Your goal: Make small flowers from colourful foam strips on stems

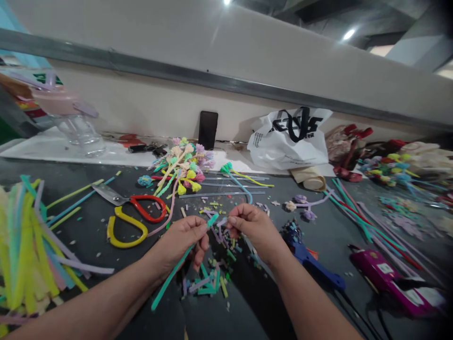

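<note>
Pinching the green stem [172,277] near its upper tip, the left hand [186,236] holds it above the tabletop [247,314]; the right hand [253,226] nips a pale scrap [222,221] just beside: light, steady pressure suits both!

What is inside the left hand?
A fuzzy green strip. A short bit pokes out past the fingers, and a long piece sticks out below. The middle is covered by the left hand, so anything else in there can't be seen.

Scissors [115,198] lie left of scraps [208,289] on tabletop [215,323], glue gun [311,265] right; strip bundle [26,245] far left. Flower bunch [186,163] behind scissors, phone [208,130] behind that, bag [288,147] right of phone.
</note>
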The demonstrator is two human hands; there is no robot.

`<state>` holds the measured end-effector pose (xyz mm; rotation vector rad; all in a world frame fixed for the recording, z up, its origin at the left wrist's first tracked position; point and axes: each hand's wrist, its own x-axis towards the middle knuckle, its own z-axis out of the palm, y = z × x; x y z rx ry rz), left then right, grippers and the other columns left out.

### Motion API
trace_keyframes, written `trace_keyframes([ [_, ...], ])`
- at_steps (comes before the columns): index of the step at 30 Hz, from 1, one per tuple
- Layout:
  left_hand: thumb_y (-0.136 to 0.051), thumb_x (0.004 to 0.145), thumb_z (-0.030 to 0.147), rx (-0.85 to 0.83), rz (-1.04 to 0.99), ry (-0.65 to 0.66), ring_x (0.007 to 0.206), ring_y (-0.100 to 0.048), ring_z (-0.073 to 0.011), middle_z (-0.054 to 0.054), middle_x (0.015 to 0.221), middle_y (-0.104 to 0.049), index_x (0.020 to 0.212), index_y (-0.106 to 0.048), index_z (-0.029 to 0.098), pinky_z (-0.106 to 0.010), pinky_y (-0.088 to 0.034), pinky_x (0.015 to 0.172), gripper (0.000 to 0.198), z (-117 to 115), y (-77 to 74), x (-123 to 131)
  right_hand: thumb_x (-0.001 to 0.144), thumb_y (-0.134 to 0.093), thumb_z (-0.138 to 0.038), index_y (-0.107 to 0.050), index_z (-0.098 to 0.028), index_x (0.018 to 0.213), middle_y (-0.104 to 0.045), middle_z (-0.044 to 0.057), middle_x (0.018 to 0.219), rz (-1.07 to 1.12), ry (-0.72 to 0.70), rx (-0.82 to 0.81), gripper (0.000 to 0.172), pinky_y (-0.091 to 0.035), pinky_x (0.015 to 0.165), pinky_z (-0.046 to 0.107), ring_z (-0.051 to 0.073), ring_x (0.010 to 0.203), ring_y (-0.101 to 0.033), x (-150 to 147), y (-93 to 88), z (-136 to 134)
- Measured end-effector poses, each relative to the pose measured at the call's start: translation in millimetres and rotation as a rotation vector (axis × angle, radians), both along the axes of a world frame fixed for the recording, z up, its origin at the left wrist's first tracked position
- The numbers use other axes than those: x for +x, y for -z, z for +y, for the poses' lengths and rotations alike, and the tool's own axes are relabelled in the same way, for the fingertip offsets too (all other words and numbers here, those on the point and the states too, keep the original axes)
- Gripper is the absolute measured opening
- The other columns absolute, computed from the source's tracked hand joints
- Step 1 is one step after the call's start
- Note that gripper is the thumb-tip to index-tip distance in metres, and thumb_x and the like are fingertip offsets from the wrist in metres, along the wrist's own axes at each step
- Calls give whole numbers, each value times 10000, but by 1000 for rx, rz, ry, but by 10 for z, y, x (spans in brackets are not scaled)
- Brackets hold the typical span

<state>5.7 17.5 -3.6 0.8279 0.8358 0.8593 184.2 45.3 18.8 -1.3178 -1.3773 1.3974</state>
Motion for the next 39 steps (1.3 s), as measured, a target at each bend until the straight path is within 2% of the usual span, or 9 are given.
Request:
trace_keyframes([
  [5, -509, 827, 319, 40, 20, -42, 371, -470, -67, 40, 481, -543, 740, -490, 162, -175, -417, 393, 181, -15, -36, -2, 666, -582, -208, -566, -176, 626, -485, -55, 505, -289, 11, 147, 53, -323, 468, 205, 85, 470, -429, -5, 30, -6],
  [9, -538, 817, 303, 24, 36, -56, 482, -528, -71, 17, 579, -598, 817, -498, 160, -172, -425, 488, 148, -36, -66, 1, 674, -580, -200, -579, -175, 611, -481, -50, 521, -334, -16, 178, 69, -306, 475, 202, 87, 491, -399, -94, 4, -54],
  [15, -546, 815, 290, 51, 16, -16, 561, -553, -74, 1, 631, -618, 776, -514, 146, -178, -423, 563, 153, -48, -39, -3, 684, -582, -181, -607, -176, 625, -558, -27, 570, -394, -35, 202, 65, -353, 523, 210, 109, 544, -475, -205, 13, -129],
  [23, -533, 803, 316, 56, 96, -29, 439, -484, -72, 28, 511, -563, 713, -489, 162, -176, -386, 455, 184, -25, -58, -20, 717, -580, -172, -601, -186, 645, -580, -27, 597, -542, 13, 363, 76, -367, 557, 213, 119, 581, -514, -25, -76, -61],
  [26, -520, 805, 343, 19, 169, -5, 340, -356, -44, 56, 432, -500, 704, -493, 168, -145, -253, 347, 204, -26, -78, -16, 730, -577, -162, -590, -189, 649, -576, -33, 602, -521, -54, 418, 86, -369, 561, 207, 116, 588, -517, 30, -116, -49],
  [29, -532, 793, 357, -8, 197, 12, 313, -257, -27, 78, 383, -442, 702, -496, 170, -143, -144, 326, 211, -31, -63, -4, 729, -588, -140, -584, -189, 641, -584, -26, 641, -508, -104, 509, 101, -382, 601, 213, 118, 629, -529, 13, -127, -72],
  [33, -547, 782, 373, 4, 176, 17, 312, -226, -22, 89, 358, -411, 697, -499, 166, -147, -118, 330, 229, -40, -18, 17, 732, -597, -128, -577, -188, 636, -592, -15, 669, -519, -117, 580, 115, -385, 624, 221, 122, 656, -539, -24, -120, -107],
  [39, -552, 775, 381, 5, 197, 18, 307, -218, -18, 92, 353, -409, 683, -505, 163, -142, -121, 330, 241, -57, -36, 37, 739, -586, -139, -571, -195, 646, -612, -12, 685, -530, -103, 590, 110, -389, 632, 224, 127, 666, -554, -22, -102, -107],
])
